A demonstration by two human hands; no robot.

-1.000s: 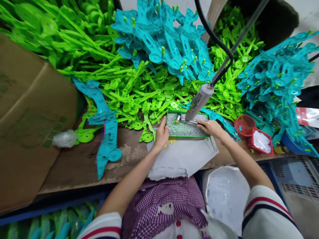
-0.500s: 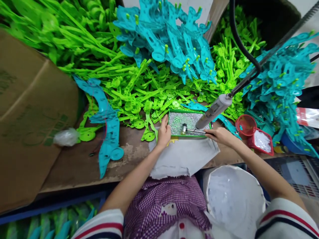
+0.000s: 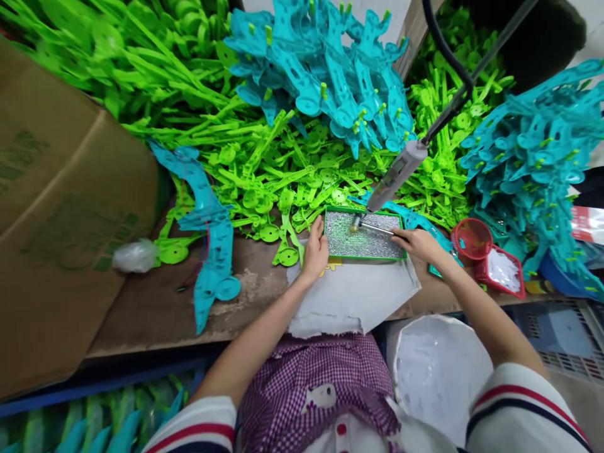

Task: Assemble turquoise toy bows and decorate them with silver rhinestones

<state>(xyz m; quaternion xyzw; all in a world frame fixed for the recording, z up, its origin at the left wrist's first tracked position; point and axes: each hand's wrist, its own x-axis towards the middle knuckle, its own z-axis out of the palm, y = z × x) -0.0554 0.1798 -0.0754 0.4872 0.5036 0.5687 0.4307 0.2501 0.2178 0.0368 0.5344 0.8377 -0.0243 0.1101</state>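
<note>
A shallow green tray (image 3: 365,257) holds a layer of small silvery metal pieces, probably screws, with a patch of green dotted surface showing at its left half. My left hand (image 3: 315,253) is at the tray's left end, fingers along the outside and thumb by the rim. In my right hand (image 3: 419,244) is the thin shaft of a small hammer (image 3: 380,229), gripped at the tray's right side. Its little two-coloured head rests over the metal pieces near the dotted patch. Behind it, a grey electric screwdriver (image 3: 399,174) hangs with its tip over the tray's back edge.
Heaped green plastic parts (image 3: 264,182) and stacked blue parts (image 3: 325,82) fill the back. A blue part with wires (image 3: 219,251) lies left, beside a cardboard box (image 3: 70,220). Red containers (image 3: 473,238) stand right. A grey cloth (image 3: 352,296) lies under the tray; a white-lined bucket (image 3: 438,371) is below.
The hammer's head has shifted slightly across the tray, and its black side shows less. The hanging screwdriver has swung back and left. My left hand stays at the tray's end.
</note>
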